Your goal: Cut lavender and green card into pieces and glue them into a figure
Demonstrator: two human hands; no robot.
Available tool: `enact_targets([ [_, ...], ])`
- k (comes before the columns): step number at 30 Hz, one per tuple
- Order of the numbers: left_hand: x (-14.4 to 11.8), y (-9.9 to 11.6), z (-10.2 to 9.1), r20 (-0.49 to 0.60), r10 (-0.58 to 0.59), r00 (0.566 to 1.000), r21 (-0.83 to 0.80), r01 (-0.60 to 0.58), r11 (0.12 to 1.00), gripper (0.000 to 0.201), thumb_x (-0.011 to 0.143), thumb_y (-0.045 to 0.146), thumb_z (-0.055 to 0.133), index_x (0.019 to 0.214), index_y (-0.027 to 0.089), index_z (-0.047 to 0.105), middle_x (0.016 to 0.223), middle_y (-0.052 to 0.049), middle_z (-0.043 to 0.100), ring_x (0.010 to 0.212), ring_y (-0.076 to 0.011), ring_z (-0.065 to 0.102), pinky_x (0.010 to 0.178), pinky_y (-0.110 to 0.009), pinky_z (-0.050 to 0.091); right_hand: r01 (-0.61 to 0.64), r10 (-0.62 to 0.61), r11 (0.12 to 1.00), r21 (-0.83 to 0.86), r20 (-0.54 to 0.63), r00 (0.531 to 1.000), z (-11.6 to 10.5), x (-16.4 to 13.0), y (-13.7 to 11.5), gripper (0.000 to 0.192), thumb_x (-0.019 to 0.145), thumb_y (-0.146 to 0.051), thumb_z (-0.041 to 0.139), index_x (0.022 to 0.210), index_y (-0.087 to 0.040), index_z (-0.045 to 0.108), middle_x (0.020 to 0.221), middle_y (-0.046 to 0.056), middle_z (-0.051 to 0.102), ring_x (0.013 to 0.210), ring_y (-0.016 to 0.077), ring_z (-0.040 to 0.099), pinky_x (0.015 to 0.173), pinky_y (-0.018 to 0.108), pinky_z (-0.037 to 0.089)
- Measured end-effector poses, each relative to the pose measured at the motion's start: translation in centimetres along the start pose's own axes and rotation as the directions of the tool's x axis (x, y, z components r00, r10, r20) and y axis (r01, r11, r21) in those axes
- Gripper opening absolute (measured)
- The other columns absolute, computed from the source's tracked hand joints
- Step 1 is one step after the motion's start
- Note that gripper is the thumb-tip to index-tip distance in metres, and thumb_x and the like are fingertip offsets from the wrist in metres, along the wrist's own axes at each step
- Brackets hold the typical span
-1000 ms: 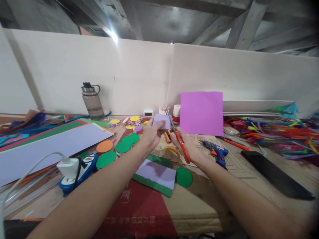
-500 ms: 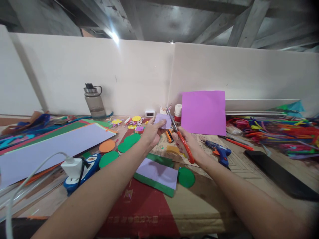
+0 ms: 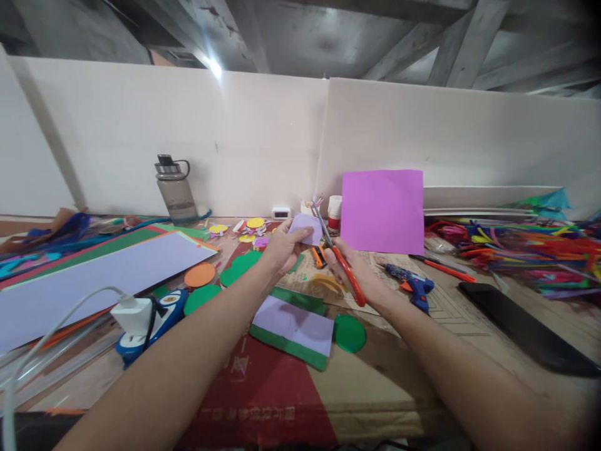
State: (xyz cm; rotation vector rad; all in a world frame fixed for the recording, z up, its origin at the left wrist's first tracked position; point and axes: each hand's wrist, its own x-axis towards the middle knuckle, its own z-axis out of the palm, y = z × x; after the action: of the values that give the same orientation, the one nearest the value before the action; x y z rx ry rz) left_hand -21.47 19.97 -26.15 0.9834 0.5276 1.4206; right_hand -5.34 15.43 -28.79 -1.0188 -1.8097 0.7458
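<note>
- Lilac paper piece (image 3: 306,228): small, pale, roughly square; held upright above the table's far middle, its right edge met by the blades.
- Scissors (image 3: 339,260): orange-handled, blades tilted up-left, slightly parted.

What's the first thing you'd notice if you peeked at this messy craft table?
Probably the bright magenta paper sheet standing against the white wall at the back. Just in front of it, the left hand holds a small lilac paper piece while the right hand works orange-handled scissors at its edge. Far right lies a tangled heap of colourful pipe cleaners, and a grey water bottle stands at the back left.
</note>
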Motion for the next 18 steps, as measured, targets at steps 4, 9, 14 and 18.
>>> enact_targets([
  [4,0.08,0.23,-0.26,0.021,-0.012,1.0,0.046,0.011,0.999,0.038,0.055,0.014,0.084,0.085,0.014,0.062,0.078,-0.002,0.068,0.068,-0.0115,0.062,0.063,-0.023,0.052,-0.009,0.009,1.0,0.017,0.035,0.999,-0.21,-0.02,-0.4,0.029,0.088,-0.051,0.054,0.086,-0.023,0.045,0.065,-0.005,0.043,0.056,0.0106,0.042,0.049,0.022,0.038],
  [9,0.18,0.54,-0.4,0.029,-0.013,1.0,0.05,0.012,0.999,0.038,0.053,0.014,0.085,0.083,0.014,0.063,0.077,-0.001,0.068,0.066,-0.0117,0.061,0.061,-0.023,0.052,-0.059,0.056,0.996,0.059,0.052,0.997,-0.27,-0.14,-0.62,0.03,0.087,-0.053,0.053,0.088,-0.024,0.046,0.061,-0.006,0.042,0.052,0.0101,0.039,0.046,0.022,0.036],
  [14,0.4,0.91,-0.75,0.036,-0.04,0.999,0.048,0.039,0.998,0.035,0.052,0.01,0.083,0.082,0.012,0.065,0.076,-0.002,0.069,0.064,-0.0119,0.062,0.058,-0.022,0.052,-0.05,0.05,0.999,0.011,0.044,0.998,-0.47,-0.11,-0.78,0.026,0.086,-0.049,0.056,0.087,-0.024,0.048,0.064,-0.006,0.044,0.053,0.0099,0.04,0.049,0.022,0.036],
  [18,0.43,0.78,-0.53,-0.045,-0.038,0.998,-0.039,0.036,0.999,0.027,0.057,0.008,0.079,0.08,0.012,0.066,0.075,-0.002,0.07,0.064,-0.0108,0.063,0.06,-0.021,0.052,-0.036,0.036,0.999,-0.004,0.038,0.999,-0.27,-0.03,-0.78,0.026,0.086,-0.048,0.057,0.087,-0.023,0.05,0.065,-0.005,0.046,0.054,0.0109,0.041,0.05,0.023,0.036],
])
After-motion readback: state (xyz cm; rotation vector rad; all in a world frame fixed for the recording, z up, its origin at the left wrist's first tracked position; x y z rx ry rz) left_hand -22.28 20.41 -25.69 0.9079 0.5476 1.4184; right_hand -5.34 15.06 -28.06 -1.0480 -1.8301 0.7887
